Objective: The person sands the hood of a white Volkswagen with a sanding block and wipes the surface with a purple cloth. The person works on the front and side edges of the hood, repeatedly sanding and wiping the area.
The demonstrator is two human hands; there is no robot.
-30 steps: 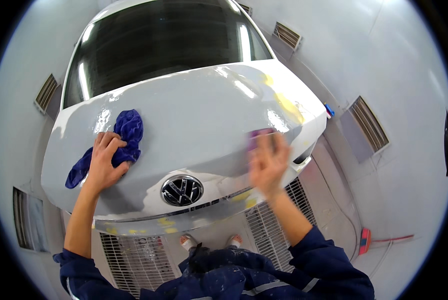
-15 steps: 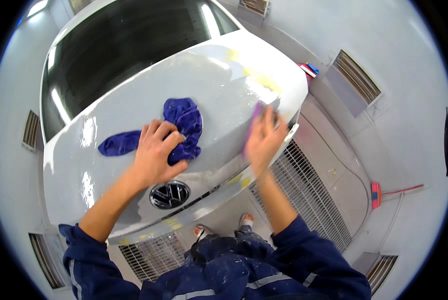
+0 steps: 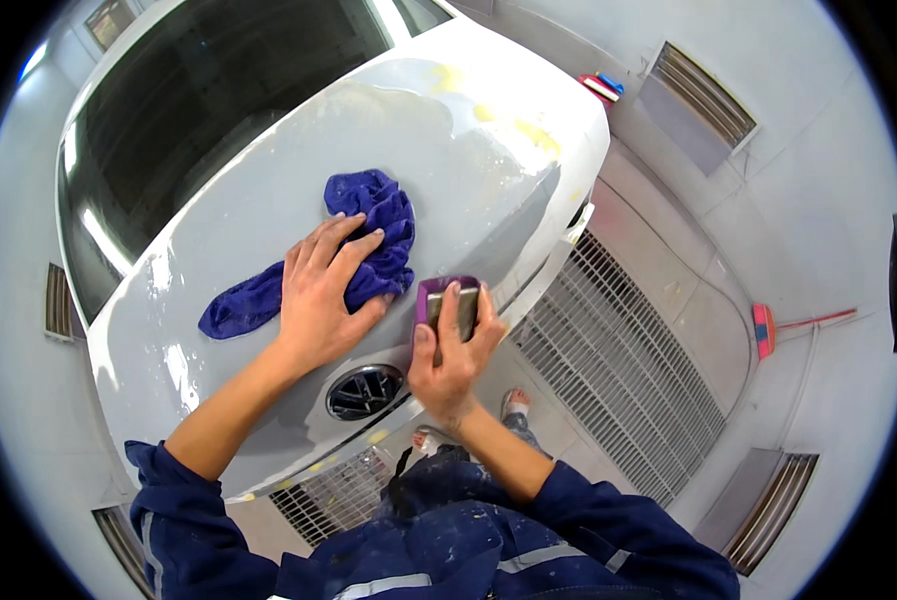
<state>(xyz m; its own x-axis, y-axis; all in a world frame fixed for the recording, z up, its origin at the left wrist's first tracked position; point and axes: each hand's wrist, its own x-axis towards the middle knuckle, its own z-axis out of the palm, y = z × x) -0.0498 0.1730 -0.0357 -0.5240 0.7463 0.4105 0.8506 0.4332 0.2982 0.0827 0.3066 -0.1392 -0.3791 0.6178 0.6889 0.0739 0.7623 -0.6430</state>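
A white car's hood [image 3: 269, 190] fills the middle of the view, wet and shiny, with yellowish patches near its right front corner. My left hand [image 3: 321, 290] presses flat on a crumpled dark blue cloth [image 3: 369, 225] lying on the hood. My right hand [image 3: 454, 350] grips a purple sanding block [image 3: 449, 305] with a grey face, held against the hood's front edge just right of the round chrome emblem [image 3: 365, 390].
The dark windscreen [image 3: 209, 110] lies beyond the hood. Metal floor grates [image 3: 619, 380] run beside and under the car's front. Wall vents [image 3: 704, 95] line the grey booth walls. A red and blue object [image 3: 601, 87] sits past the car's corner; a red tool [image 3: 764, 330] lies on the floor at right.
My right hand slid the purple block down and left along the hood's front edge toward the emblem. My left hand with the cloth stayed nearly in place; the view turned slightly.
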